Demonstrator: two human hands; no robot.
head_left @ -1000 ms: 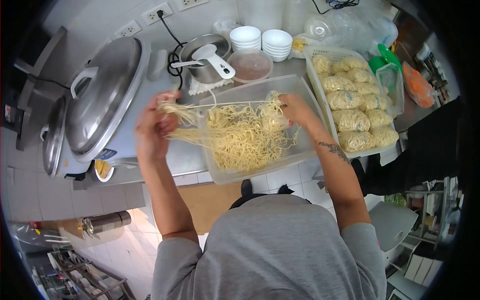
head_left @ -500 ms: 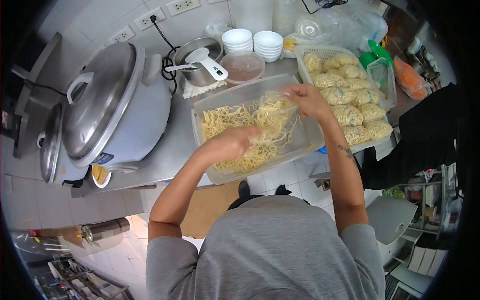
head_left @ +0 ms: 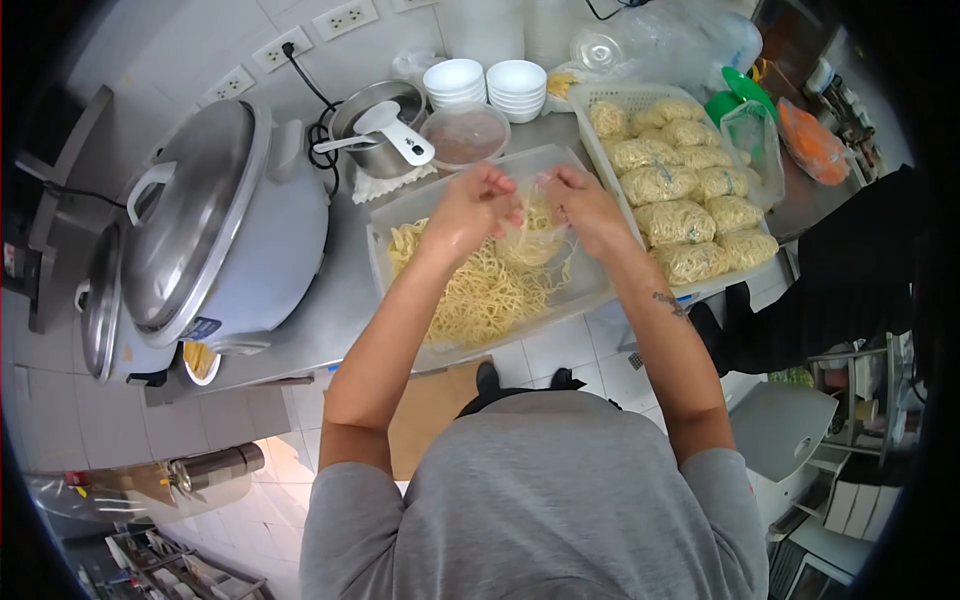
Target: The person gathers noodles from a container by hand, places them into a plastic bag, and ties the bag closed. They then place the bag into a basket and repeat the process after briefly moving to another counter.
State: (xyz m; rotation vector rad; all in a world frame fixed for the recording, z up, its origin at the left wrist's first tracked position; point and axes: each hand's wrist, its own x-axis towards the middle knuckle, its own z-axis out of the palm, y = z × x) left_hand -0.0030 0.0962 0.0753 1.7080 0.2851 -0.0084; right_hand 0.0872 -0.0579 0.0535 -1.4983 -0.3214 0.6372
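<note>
A clear plastic bag (head_left: 532, 240) with noodles in it hangs between my two hands, over the translucent tub (head_left: 590, 284). My left hand (head_left: 478, 212) is at the bag's left side, its fingers bent together near the bag's mouth. On the right side my right hand (head_left: 583, 208) pinches the bag's upper edge. Loose yellow noodles (head_left: 485, 300) lie in the left and middle of the tub. To the right, a white basket (head_left: 590, 135) holds several bags of noodles (head_left: 675, 222).
At the left stands a large cooker (head_left: 235, 220). Behind the tub are a metal pot (head_left: 400, 100) with a white scoop (head_left: 395, 132), a lidded container (head_left: 465, 137) and stacked white bowls (head_left: 517, 90). A person in dark clothing (head_left: 850, 265) is at the right.
My left hand has risen from the loose noodles to the bag's mouth. My right hand has moved slightly left and down with the bag. The view has shifted a little.
</note>
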